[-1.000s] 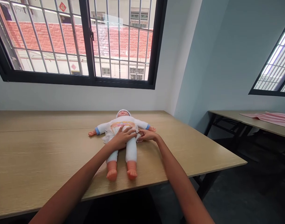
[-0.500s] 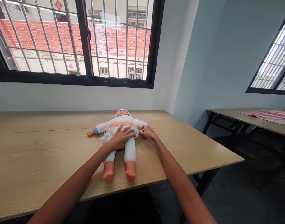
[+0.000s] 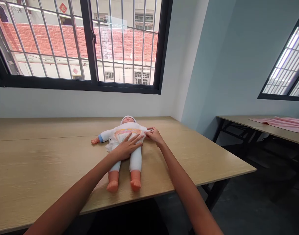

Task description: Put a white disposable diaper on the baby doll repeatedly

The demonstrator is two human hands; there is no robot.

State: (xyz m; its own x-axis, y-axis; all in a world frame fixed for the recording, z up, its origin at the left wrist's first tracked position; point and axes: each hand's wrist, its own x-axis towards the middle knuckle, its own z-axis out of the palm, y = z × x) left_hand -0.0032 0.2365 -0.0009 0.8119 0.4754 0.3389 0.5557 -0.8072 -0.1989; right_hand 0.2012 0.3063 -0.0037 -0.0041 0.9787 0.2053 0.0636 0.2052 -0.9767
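A baby doll in white clothes and a white cap lies on its back on the wooden table, feet toward me. Around its hips is a white diaper with ruffled edges and a coloured band at the waist. My left hand rests flat on the front of the diaper, fingers spread. At the doll's hip on the right, my right hand pinches a thin white piece that looks like the diaper's side tab. That hand covers the doll's cuff and hand on this side.
The table's front and right edges lie close to my forearms. Behind it is a wall with a barred window. Pink cloth lies on a second table at the right.
My right hand has risen slightly, drawing the white piece outward and now covering the doll's blue cuff. My left hand's fingers have spread wider on the diaper.
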